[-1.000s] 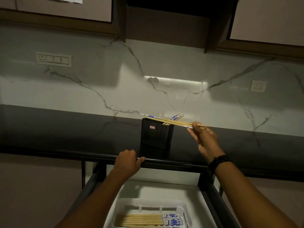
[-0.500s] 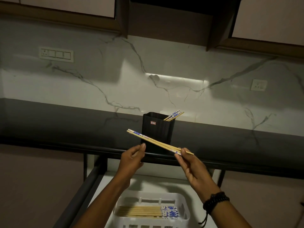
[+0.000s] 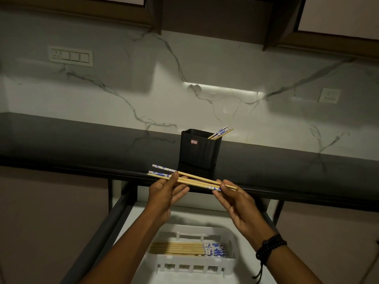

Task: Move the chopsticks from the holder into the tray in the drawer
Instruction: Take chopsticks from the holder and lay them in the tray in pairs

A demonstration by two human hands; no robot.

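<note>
Both of my hands hold a small bunch of wooden chopsticks (image 3: 196, 180) with blue-and-white ends, level above the open drawer. My left hand (image 3: 164, 193) pinches them near the left end; my right hand (image 3: 235, 201) pinches the right end. Behind them on the dark counter stands the black holder (image 3: 200, 148), with a few chopsticks (image 3: 220, 133) leaning out of its right corner. Below, a white tray (image 3: 231, 261) in the drawer holds several chopsticks (image 3: 184, 248) lying side by side, patterned ends to the right.
The drawer's dark frame (image 3: 114, 214) runs down both sides of the tray. The dark counter's front edge (image 3: 307, 198) crosses just behind my hands. A marble backsplash with a switch plate (image 3: 70, 56) and a socket (image 3: 329, 95) rises behind; cabinets hang above.
My right hand carried the chopsticks down from the holder to in front of the counter edge. My left hand left the counter edge and took hold of their left part.
</note>
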